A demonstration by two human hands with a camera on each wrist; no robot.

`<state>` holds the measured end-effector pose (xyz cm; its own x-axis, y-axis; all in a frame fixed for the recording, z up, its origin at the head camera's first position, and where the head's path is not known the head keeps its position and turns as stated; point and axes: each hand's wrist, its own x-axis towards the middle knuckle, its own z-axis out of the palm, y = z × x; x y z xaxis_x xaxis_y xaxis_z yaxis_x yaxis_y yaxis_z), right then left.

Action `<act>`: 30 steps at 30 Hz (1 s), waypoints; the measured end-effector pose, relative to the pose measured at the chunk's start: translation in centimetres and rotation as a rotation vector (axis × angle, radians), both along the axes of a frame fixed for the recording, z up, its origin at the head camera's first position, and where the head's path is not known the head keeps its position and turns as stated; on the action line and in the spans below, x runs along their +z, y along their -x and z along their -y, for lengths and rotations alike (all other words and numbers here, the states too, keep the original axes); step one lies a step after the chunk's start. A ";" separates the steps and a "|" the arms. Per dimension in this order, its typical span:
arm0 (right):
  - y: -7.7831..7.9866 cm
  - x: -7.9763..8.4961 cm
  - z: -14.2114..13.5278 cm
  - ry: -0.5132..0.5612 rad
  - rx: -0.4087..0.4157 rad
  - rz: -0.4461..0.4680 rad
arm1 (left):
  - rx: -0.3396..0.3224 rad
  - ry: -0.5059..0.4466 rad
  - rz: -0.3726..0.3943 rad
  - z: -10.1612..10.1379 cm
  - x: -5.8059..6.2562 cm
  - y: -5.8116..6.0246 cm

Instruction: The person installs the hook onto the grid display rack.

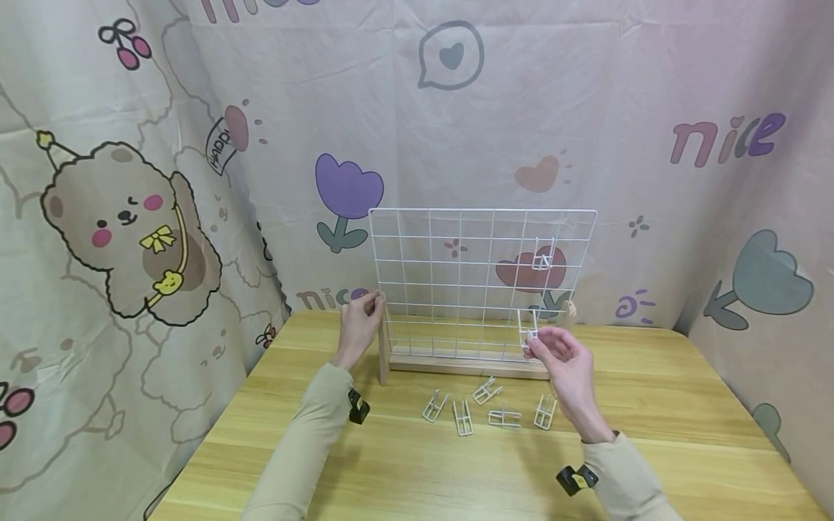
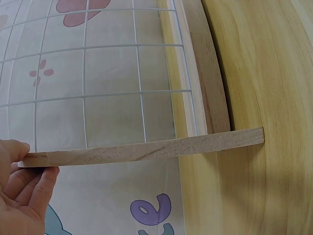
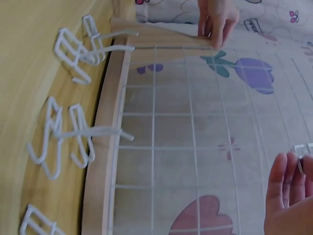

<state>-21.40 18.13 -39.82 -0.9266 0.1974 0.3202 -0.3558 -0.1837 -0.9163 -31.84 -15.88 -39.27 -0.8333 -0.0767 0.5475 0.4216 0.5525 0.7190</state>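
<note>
A white wire grid panel [image 1: 443, 284] stands upright in a wooden base [image 1: 469, 367]. My left hand [image 1: 360, 327] pinches the upper end of the left wooden upright [image 2: 146, 148] between thumb and fingers. With its fingertips, my right hand [image 1: 572, 369] holds a white wire hook [image 1: 526, 329] in front of the grid's lower right part. Whether that hook touches the wires I cannot tell. Another white hook [image 1: 543, 255] hangs on the grid's upper right. In the right wrist view only a bit of the held hook [image 3: 303, 149] shows beside the fingers.
Several loose white hooks [image 1: 462, 418] lie on the wooden table [image 1: 417, 477] in front of the base. The right wooden upright [image 1: 572, 309] is partly hidden near my right hand. A printed curtain [image 1: 313, 94] hangs behind and at both sides.
</note>
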 end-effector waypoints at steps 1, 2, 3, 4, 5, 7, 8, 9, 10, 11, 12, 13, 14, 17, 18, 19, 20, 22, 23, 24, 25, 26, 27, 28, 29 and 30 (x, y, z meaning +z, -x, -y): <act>0.1 0.2 0.2 0.023 -0.007 -0.005 | 0.000 0.000 -0.001 0.0 0.0 0.0; 0.2 0.3 0.4 0.046 -0.009 -0.013 | 0.000 -0.001 -0.003 0.0 0.0 0.0; 0.2 0.5 0.6 0.066 -0.009 -0.019 | 0.001 -0.001 -0.003 0.0 0.0 0.0; 0.3 0.7 0.8 0.078 -0.011 -0.024 | 0.002 0.000 -0.004 0.0 0.0 0.0; 0.4 0.8 1.0 0.090 -0.011 -0.029 | 0.003 0.001 -0.004 0.0 0.0 0.0; 0.6 1.2 1.3 0.113 -0.007 -0.040 | 0.004 0.004 -0.005 0.0 0.0 0.0; 0.7 1.3 1.5 0.121 -0.008 -0.042 | 0.005 0.005 -0.005 0.0 0.0 0.0; 0.8 1.5 1.6 0.130 -0.010 -0.045 | 0.006 0.006 -0.005 -0.1 0.0 0.0; 0.9 1.7 1.8 0.140 -0.011 -0.047 | 0.006 0.007 -0.006 -0.1 0.0 0.0; 1.0 1.8 1.9 0.150 -0.011 -0.049 | 0.005 0.006 -0.006 -0.1 0.1 -0.1; 1.1 2.0 2.0 0.164 -0.012 -0.050 | 0.005 0.005 -0.007 -0.1 0.1 -0.1; 1.2 2.1 2.2 0.174 -0.016 -0.050 | 0.004 0.005 -0.008 -0.1 0.1 -0.1; 1.4 2.3 2.3 0.187 -0.018 -0.052 | 0.003 0.004 -0.008 -0.1 0.1 -0.1; 1.8 2.7 2.7 0.219 -0.018 -0.063 | 0.001 0.004 -0.010 -0.1 0.1 -0.1; 2.0 2.8 2.9 0.230 -0.020 -0.071 | 0.001 0.005 -0.009 0.0 0.1 -0.1; 2.2 3.0 3.0 0.237 -0.021 -0.079 | 0.001 0.005 -0.008 0.0 0.1 -0.1; 2.3 3.1 3.1 0.246 -0.022 -0.088 | 0.001 0.006 -0.006 0.0 0.0 -0.1; 2.6 3.4 3.4 0.269 -0.020 -0.112 | 0.002 0.008 -0.001 0.0 0.0 -0.1; 2.8 3.6 3.5 0.281 -0.020 -0.125 | 0.002 0.009 0.001 0.0 0.0 0.0; 2.9 3.7 3.6 0.293 -0.020 -0.135 | 0.003 0.009 0.002 0.0 -0.1 0.0; 3.1 3.9 3.7 0.306 -0.020 -0.143 | 0.003 0.010 0.004 0.0 -0.1 0.0; 3.3 4.0 3.8 0.318 -0.019 -0.151 | 0.004 0.010 0.005 0.0 -0.1 0.0; 3.4 4.2 3.9 0.326 -0.017 -0.157 | 0.005 0.012 0.003 0.0 -0.1 0.0; 3.6 4.3 4.0 0.329 -0.021 -0.158 | 0.006 0.013 0.002 0.0 0.0 0.0; 3.7 4.5 4.0 0.328 -0.022 -0.159 | 0.008 0.015 0.000 0.0 0.0 0.0; 3.8 4.6 4.1 0.331 -0.020 -0.160 | 0.009 0.017 -0.002 0.0 0.0 0.0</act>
<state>-25.24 14.04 -35.19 -0.8648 0.3319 0.3767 -0.4964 -0.4529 -0.7406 -31.87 -15.88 -39.28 -0.8315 -0.0752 0.5504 0.4177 0.5687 0.7086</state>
